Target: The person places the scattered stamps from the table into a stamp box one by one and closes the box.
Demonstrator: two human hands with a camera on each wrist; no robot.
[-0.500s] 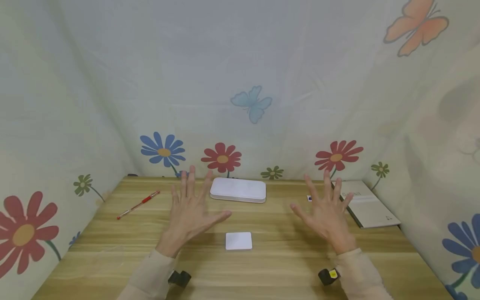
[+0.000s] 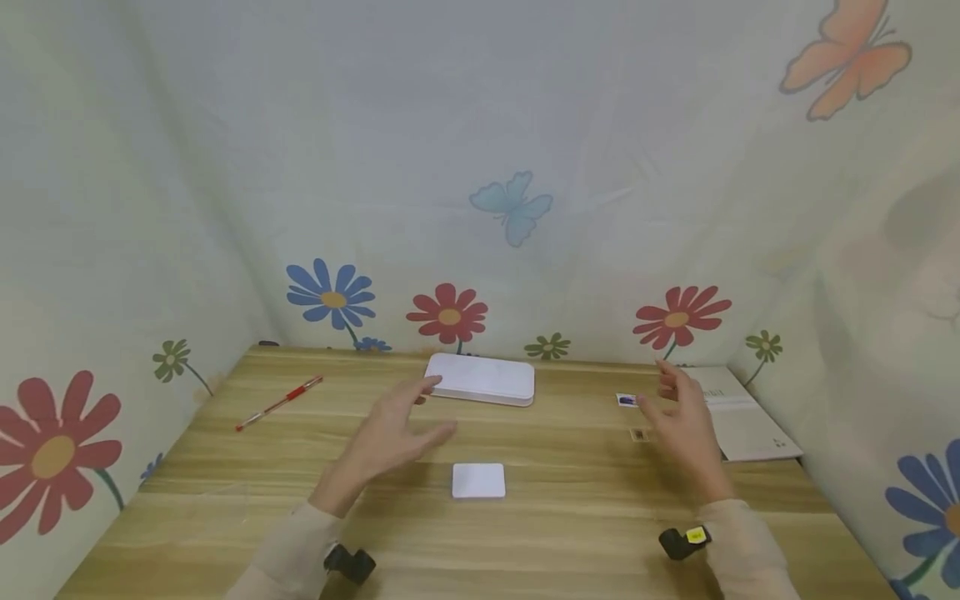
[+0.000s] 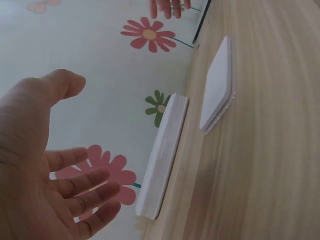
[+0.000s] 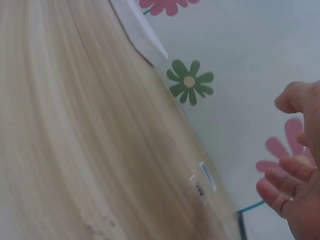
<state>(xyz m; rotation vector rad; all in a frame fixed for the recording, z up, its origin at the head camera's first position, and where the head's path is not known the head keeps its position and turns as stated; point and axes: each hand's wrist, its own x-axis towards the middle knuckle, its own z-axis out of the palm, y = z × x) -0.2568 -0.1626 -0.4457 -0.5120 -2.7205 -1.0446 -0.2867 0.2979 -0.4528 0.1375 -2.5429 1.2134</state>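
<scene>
Above the table, my left hand [image 2: 386,437] holds nothing, its fingers loosely bent and the thumb apart. Behind it lies a white rounded flat case [image 2: 480,377], which the fingertips overlap in the head view. To the right of the thumb sits a small white rectangular stack with rounded corners [image 2: 478,481], layered at its edge in the left wrist view [image 3: 217,87]. My right hand [image 2: 684,425], bent and holding nothing, hovers beside two small stamp-like pieces, one blue and white [image 2: 627,400], one pale with a dark mark [image 2: 639,435]. It partly covers a pale notebook [image 2: 750,425].
A red and clear pen [image 2: 281,403] lies at the table's left. Flower-printed cloth [image 2: 390,167] hangs behind the table and on both sides. Each wrist wears a small black camera, the right one [image 2: 681,543] with a yellow label.
Both hands have gone from spread, straight fingers to loosely bent ones. The right hand has shifted right, so the second small piece now shows. The objects on the table stay put.
</scene>
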